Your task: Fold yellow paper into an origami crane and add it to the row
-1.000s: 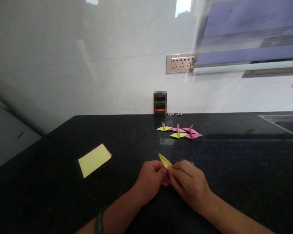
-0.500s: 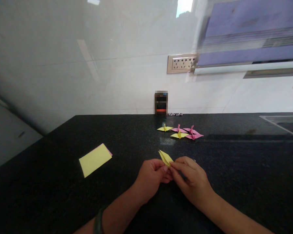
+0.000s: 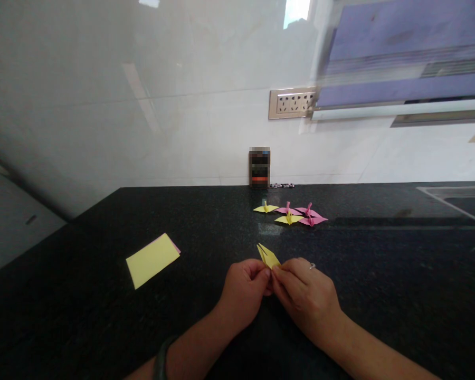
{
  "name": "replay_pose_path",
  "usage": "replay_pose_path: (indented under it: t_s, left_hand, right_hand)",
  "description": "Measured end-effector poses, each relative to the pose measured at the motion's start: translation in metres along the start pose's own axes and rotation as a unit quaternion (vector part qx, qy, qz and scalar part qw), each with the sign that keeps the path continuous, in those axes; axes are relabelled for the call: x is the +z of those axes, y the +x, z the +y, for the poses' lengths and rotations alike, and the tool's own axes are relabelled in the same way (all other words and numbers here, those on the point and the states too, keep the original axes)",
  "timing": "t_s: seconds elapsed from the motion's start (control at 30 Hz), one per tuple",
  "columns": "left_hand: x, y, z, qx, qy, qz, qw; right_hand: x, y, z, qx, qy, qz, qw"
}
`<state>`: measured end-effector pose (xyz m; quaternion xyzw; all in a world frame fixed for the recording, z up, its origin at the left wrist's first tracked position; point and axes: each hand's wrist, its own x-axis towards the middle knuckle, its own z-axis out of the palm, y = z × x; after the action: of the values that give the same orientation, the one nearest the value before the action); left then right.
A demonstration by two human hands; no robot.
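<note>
Between my two hands is a folded piece of yellow origami paper (image 3: 268, 256), its two narrow points angled up and to the left. My left hand (image 3: 246, 287) pinches its lower end between thumb and fingers. From the right, my right hand (image 3: 306, 290) grips the lower right edge, fingertips close against the left hand's. The lowest part of the paper is hidden behind the fingers. Beyond the hands lie several folded paper cranes, among them a yellow crane (image 3: 288, 219) and a pink crane (image 3: 312, 219).
A stack of yellow paper (image 3: 152, 261) with a pink edge beneath lies left on the black countertop (image 3: 83, 316). A dark upright device (image 3: 259, 169), partly pixelated, leans at the wall beside a beaded strand (image 3: 283, 185). A sink edge (image 3: 447, 203) is at far right.
My right hand has rolled inward and its fingers have closed nearer the left hand on the yellow paper. The whole view has shifted slightly.
</note>
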<state>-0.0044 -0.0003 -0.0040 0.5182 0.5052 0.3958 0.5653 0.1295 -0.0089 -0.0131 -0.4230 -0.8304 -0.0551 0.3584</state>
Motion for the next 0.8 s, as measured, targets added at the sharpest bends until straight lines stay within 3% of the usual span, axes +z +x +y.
replay_pose_path:
  t_s: [0.2, 0.47, 0.6, 0.8]
  left_hand:
    - [0.0, 0.001, -0.006, 0.004, -0.032, -0.01, 0.999]
    - [-0.003, 0.001, 0.001, 0.023, -0.067, -0.059, 0.996]
    - [-0.007, 0.001, 0.002, 0.037, -0.027, -0.066, 0.997]
    - [-0.012, 0.001, 0.0, 0.086, 0.118, -0.004, 0.989]
  right_hand:
    - [0.005, -0.004, -0.001, -0.013, -0.034, -0.031, 0.999]
    - [0.002, -0.001, -0.003, -0.011, -0.045, -0.014, 0.999]
    - [0.0, 0.001, -0.005, 0.002, -0.025, -0.011, 1.0]
    - [-0.003, -0.001, -0.006, 0.019, 0.043, -0.015, 0.999]
